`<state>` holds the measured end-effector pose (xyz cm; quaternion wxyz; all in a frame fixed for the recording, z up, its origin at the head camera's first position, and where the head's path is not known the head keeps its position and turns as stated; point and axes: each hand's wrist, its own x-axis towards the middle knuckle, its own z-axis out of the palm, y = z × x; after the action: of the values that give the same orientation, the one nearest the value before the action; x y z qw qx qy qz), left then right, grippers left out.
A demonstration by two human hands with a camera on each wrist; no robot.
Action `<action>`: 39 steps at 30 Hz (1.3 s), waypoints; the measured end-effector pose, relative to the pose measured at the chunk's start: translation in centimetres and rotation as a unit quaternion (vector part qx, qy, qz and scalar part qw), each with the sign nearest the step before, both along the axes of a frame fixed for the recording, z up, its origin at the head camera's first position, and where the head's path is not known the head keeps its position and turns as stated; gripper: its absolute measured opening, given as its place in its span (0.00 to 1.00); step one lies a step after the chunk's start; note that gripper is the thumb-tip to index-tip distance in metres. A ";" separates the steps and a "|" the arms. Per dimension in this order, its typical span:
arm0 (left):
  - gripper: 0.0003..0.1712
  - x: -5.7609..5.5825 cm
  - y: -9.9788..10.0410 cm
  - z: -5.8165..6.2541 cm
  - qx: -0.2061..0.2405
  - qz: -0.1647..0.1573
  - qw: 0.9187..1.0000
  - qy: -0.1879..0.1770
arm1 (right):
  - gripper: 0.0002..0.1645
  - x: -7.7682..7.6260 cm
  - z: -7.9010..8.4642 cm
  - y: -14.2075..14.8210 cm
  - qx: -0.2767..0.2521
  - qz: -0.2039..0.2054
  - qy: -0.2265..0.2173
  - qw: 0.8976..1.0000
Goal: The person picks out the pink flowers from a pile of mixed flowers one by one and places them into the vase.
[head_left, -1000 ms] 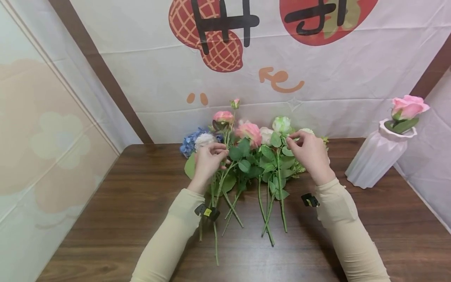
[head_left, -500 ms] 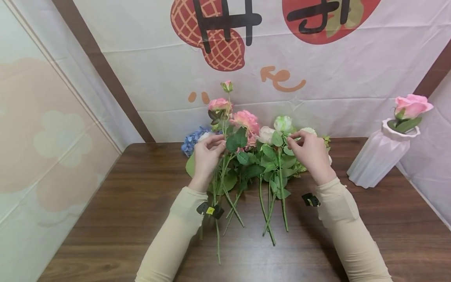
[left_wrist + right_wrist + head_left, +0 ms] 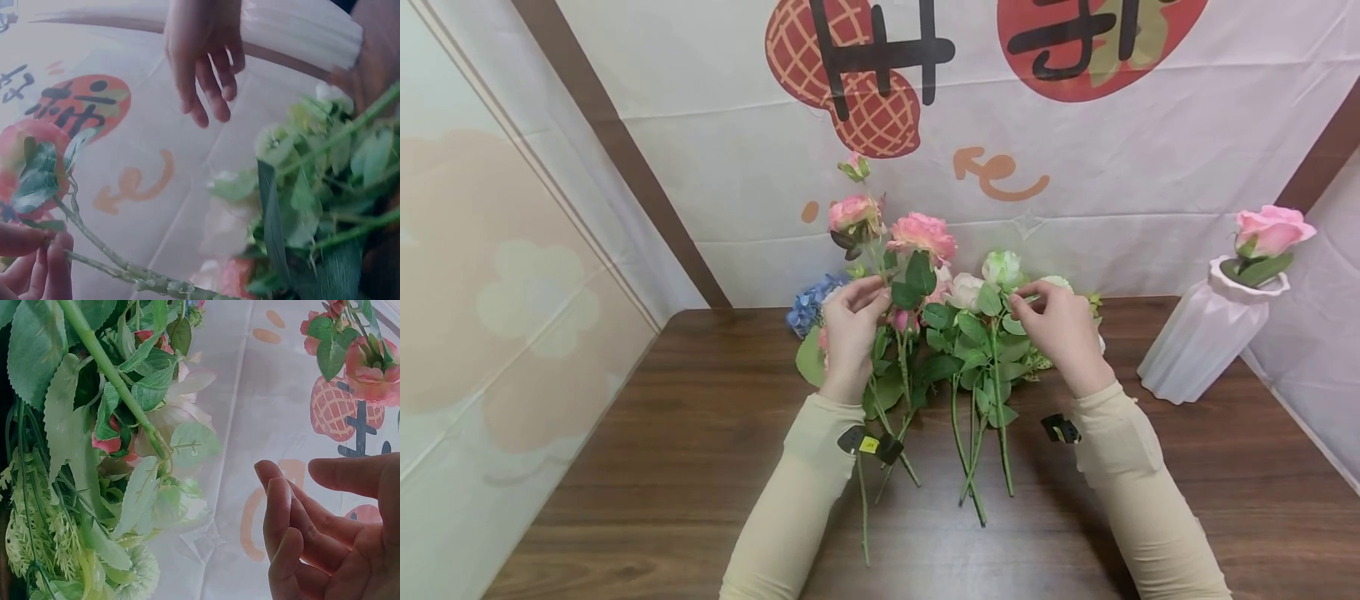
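At the far middle of the table, a person's left hand pinches a thin stem of a forked pink-flowered branch between thumb and fingers, as the left wrist view shows. That branch is raised in front of the backdrop, with a small bud at the top and a second full pink bloom to the right; dark green leaves hang close to the fingertips. To the right, the right hand holds nothing: its fingers are loosely bent, with a gap between thumb and forefinger, beside a green-white flower and its leaves. Between and under the hands lies a heap of other flowers, their green stems pointing toward the near side. Blue blossoms sit at the heap's far left. Well apart on the right side of the table stands a white vase holding a single pink rose. Both arms wear pale sleeves, with a black device at the left cuff.
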<state>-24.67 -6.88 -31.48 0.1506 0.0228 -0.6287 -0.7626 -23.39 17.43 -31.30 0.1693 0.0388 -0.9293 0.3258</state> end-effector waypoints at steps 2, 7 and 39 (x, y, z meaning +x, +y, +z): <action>0.12 -0.1 0.4 0.1 0.010 0.010 1.000 0.004 | 0.18 0.1 0.1 0.1 -0.001 -0.002 0.004 1.000; 0.12 -0.3 1.5 0.5 0.055 0.027 0.998 0.020 | 0.20 0.3 0.6 0.0 -0.011 0.002 0.017 1.000; 0.09 -0.5 4.8 -0.2 0.168 -0.012 0.981 0.099 | 0.12 0.7 3.7 -4.5 -0.070 0.067 0.083 0.992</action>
<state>-25.14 -2.12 -31.73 0.1964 -0.0355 -0.4742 -0.8575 -22.72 12.92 -27.65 0.2258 0.1155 -0.8823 0.3965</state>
